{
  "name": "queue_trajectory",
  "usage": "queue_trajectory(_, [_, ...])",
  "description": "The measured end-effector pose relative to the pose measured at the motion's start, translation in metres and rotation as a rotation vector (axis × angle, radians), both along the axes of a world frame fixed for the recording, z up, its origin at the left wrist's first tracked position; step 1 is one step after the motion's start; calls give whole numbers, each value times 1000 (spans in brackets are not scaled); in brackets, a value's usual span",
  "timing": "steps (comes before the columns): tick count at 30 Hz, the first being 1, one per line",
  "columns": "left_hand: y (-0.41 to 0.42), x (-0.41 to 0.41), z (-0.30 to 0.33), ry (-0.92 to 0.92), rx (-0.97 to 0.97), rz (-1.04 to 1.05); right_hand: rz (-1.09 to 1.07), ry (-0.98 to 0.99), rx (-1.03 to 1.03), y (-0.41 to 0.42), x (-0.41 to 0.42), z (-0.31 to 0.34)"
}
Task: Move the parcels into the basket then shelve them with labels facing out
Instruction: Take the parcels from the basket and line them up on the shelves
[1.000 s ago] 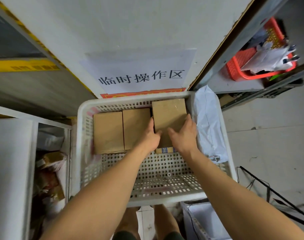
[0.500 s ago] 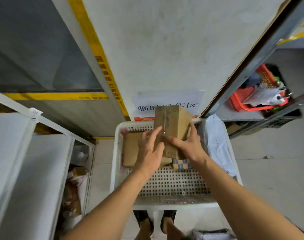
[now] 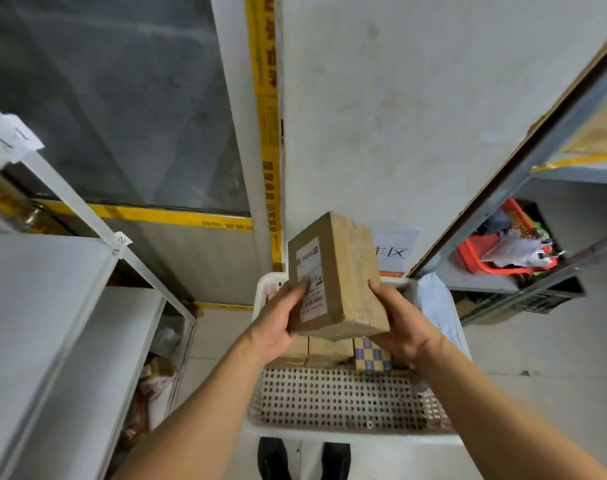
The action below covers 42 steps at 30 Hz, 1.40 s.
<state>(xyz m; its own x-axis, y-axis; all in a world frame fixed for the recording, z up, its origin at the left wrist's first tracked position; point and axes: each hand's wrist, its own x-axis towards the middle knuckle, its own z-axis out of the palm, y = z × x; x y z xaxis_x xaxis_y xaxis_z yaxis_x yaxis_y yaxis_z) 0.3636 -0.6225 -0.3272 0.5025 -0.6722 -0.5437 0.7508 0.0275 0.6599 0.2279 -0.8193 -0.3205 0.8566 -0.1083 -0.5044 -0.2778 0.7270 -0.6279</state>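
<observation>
One parcel (image 3: 343, 275) clamped in both grips, left hand (image 3: 278, 323), right hand (image 3: 404, 329), over basket (image 3: 333, 427).

Box (image 3: 343, 275) now lifted clear of basket (image 3: 336, 429), up from among the other parcels. Both hands grip it: left hand (image 3: 278, 322), right hand (image 3: 404, 329). It's turned, label (image 3: 311, 278) now facing the camera.
</observation>
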Motion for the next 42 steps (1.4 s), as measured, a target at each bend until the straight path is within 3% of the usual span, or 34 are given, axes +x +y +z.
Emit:
queue_trajectory(6, [22,7,3,-219,84,20,-54,85,-640,14,6,11])
queue_trajectory(12, [36,12,7,-467,289,-49,132,50,-675,35,16,25])
queue_trajectory(15, [44,26,20,-838,567,-69,243,51,-764,27,24,38])
queue_trajectory(17, [50,34,32,-992,668,-94,315,50,-807,16,34,54])
queue_trajectory(19, [57,40,48,-1030,650,-135,445,12,-856,3,47,74])
queue_trajectory(22, [68,47,74,-1017,579,-222,854,7,-1120,-4,72,108])
queue_trajectory(24, [76,49,86,-988,557,-402,1072,8,-1182,6,86,128])
queue_trajectory(26, [82,47,93,-922,570,-584,1191,-63,-1165,20,97,138])
queue_trajectory(29, [96,37,98,-826,581,-627,1225,-180,-1154,40,110,140])
queue_trajectory(31, [116,30,95,-808,638,-517,1132,-239,-1227,52,116,133])
queue_trajectory(35, [162,10,88,-702,730,-93,643,-297,-1334,81,122,114])
queue_trajectory(42, [225,-21,90,-565,519,672,448,-340,-880,180,124,108])
